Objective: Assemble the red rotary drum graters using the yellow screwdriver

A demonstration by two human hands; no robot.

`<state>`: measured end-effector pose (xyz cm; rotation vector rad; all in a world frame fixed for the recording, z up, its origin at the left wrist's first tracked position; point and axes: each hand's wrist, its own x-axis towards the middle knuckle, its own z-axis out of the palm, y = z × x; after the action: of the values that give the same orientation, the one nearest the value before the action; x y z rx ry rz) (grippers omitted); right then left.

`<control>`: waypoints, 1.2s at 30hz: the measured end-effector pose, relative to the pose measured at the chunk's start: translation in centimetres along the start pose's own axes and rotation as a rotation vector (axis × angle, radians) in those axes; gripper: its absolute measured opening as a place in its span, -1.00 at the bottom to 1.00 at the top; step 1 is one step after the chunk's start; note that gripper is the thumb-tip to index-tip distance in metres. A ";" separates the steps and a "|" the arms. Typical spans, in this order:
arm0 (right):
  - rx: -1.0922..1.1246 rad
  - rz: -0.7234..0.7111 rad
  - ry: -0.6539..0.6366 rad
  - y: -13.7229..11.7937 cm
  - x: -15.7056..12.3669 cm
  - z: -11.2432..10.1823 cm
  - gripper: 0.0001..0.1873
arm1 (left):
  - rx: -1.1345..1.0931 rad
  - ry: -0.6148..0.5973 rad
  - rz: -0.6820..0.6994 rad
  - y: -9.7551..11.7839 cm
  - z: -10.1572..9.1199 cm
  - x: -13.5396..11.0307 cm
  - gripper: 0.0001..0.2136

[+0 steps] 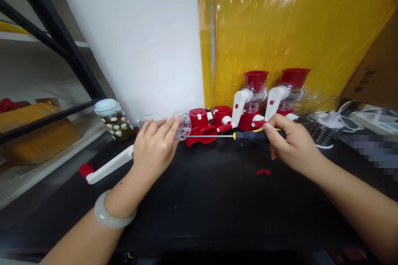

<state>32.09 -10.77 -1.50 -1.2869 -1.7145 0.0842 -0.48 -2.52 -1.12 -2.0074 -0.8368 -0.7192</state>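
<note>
My left hand (157,143) is closed over a clear plastic grater body (184,126) that lies on its side. From under this hand a white crank handle (113,165) with a red knob sticks out to the left. My right hand (287,140) grips a screwdriver (252,136) with a dark blue and yellow handle. Its thin metal shaft runs left, and the tip meets the right end of the clear body. Just behind the shaft stand red plastic bases (200,126). A small red piece (263,172) lies on the black table below my right hand.
Two assembled red and white rotary graters (255,97) stand at the back right. Right of them are a metal grating drum (325,132) and white cables. A patterned jar (113,121) with a light blue lid stands at the left, beside a shelf rack with a cardboard box.
</note>
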 end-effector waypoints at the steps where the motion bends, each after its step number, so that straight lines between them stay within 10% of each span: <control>1: 0.055 0.007 -0.014 0.2 0.0 0.1 -0.81 | 0.005 0.004 -0.009 -0.1 0.0 0.0 -0.57; 5: 0.152 -0.230 -0.006 0.9 0.3 0.2 -0.51 | 0.024 0.022 -0.070 -0.7 0.1 0.0 -0.54; 12: -0.103 -0.452 -0.100 1.0 0.2 0.1 -0.75 | 0.012 0.072 -0.052 -1.4 0.7 -0.3 -0.55; 36: 0.211 0.204 -0.084 -1.5 -0.5 0.8 -0.75 | -0.039 0.062 0.002 -1.1 0.8 -0.4 -0.52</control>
<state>30.40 -11.47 -1.42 -1.3102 -1.5925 0.4322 -1.42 -1.46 -1.28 -2.0095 -0.7905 -0.7980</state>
